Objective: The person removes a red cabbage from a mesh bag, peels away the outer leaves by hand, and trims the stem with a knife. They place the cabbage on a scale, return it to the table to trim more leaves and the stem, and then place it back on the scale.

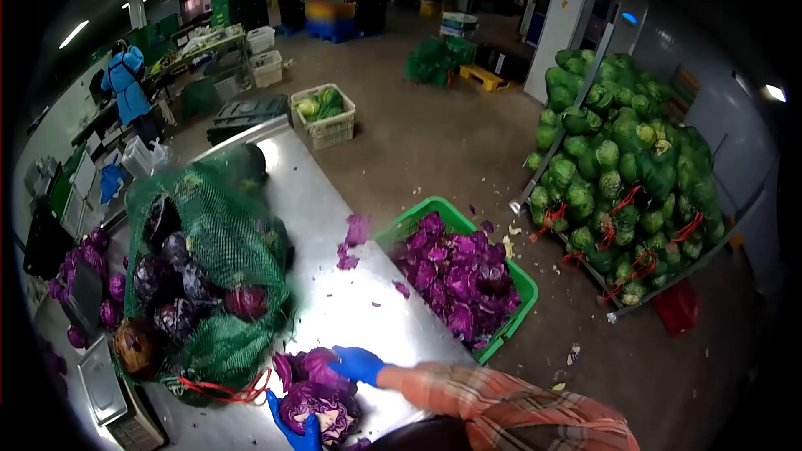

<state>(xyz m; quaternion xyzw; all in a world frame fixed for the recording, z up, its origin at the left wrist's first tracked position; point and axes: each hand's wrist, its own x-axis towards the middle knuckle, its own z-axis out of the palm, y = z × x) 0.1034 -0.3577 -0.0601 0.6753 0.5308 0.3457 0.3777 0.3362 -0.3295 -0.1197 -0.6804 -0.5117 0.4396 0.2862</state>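
In the head view, my left hand (296, 437), in a blue glove, cups a red cabbage (322, 407) from below and its left side. The cabbage rests low over the steel table (342, 317), with a pale cut stem end showing. Just above it, my right hand (357, 364), gloved in blue too, grips a loose purple cabbage leaf (316, 365); its fingertips are partly hidden. To the left lies a green mesh sack (221, 225) holding several red cabbages, tied with red string (230, 392). A few torn leaves (355, 234) are scattered on the table.
A green crate (522, 301) full of purple leaves stands beside the table's right edge. A scale (109, 384) and trimmed red cabbages (96, 263) are at left. Sacks of green cabbages (618, 159) fill a cart at right. A white crate (342, 129) and a person in blue (125, 88) are farther back.
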